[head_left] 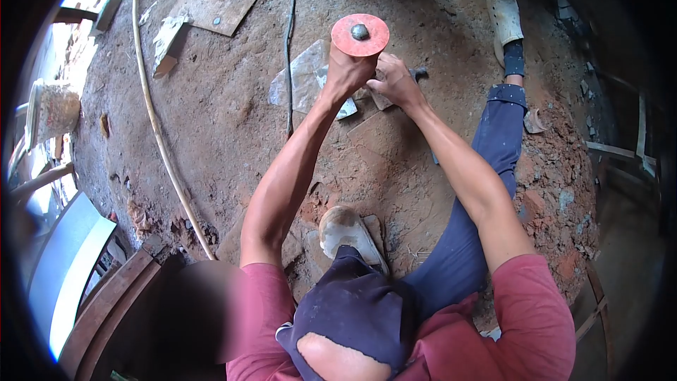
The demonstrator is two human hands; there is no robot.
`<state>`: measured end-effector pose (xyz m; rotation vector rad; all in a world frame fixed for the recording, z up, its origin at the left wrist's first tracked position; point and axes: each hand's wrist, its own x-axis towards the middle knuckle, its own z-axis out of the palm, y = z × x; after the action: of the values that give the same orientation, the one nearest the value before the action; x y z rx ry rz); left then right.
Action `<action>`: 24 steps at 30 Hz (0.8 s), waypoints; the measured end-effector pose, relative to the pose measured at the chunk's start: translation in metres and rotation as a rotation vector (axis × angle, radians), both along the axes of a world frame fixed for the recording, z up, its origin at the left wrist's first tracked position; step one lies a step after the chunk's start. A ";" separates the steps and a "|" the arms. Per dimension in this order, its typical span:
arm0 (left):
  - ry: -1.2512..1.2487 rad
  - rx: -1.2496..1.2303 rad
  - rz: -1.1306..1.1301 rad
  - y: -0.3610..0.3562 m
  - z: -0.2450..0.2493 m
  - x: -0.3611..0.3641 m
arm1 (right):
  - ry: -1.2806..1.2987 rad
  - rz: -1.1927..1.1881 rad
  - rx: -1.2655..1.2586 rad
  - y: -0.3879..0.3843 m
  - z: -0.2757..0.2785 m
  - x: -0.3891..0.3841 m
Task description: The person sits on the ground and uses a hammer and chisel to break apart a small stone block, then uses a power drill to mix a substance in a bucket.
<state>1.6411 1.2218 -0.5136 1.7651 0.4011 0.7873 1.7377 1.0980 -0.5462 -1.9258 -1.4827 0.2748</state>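
My left hand [343, 74] is closed just beneath a round red hand guard [344, 28], gripping what looks like a chisel seen end-on. The chisel's grey metal head [360, 32] sticks up through the guard's middle; its shank and tip are hidden. Right beside it, my right hand [396, 82] is closed, its fingers curled. A short dark end [421, 73] pokes out on its right side, but what the hand holds is mostly hidden. Below the hands lies a crumpled translucent sheet [307, 74] on the dirt floor [233, 113].
A dark cable [290, 42] runs past the sheet. A pale hose [156, 120] crosses the floor at left. A flat board [226, 0] lies up front. Rubble [557, 197] banks up on the right. A stained bucket [58, 109] and planks [116, 303] are at left.
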 end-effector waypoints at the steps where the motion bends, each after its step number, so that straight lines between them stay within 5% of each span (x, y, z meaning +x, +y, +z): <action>1: 0.009 0.094 -0.014 0.001 -0.004 0.000 | -0.086 -0.059 -0.007 -0.006 0.005 -0.004; 4: 0.017 -0.229 0.042 -0.020 0.014 -0.009 | 0.030 -0.353 0.003 -0.038 0.015 -0.013; 5: 0.001 -0.097 0.030 -0.022 0.010 -0.008 | 0.078 -0.387 -0.018 -0.052 0.012 -0.014; 13: 0.069 -0.206 0.008 -0.008 0.005 -0.008 | -0.083 -0.108 -0.035 -0.041 0.001 -0.025; 14: -0.129 0.139 0.061 -0.001 0.002 -0.004 | -0.080 -0.107 -0.034 -0.034 0.003 -0.026; 16: 0.026 -0.237 0.063 0.004 0.012 -0.007 | -0.164 0.006 -0.078 -0.017 0.003 -0.025; 22: -0.095 -0.500 0.155 0.021 0.037 -0.031 | -0.240 0.133 -0.109 0.008 0.006 -0.012; 24: -0.298 -0.624 0.205 0.027 0.048 -0.036 | -0.026 0.074 -0.207 0.006 0.002 -0.015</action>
<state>1.6048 1.2487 -0.4660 1.0209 0.5601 0.9314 1.7225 1.1039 -0.5443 -2.0443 -1.5980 0.4530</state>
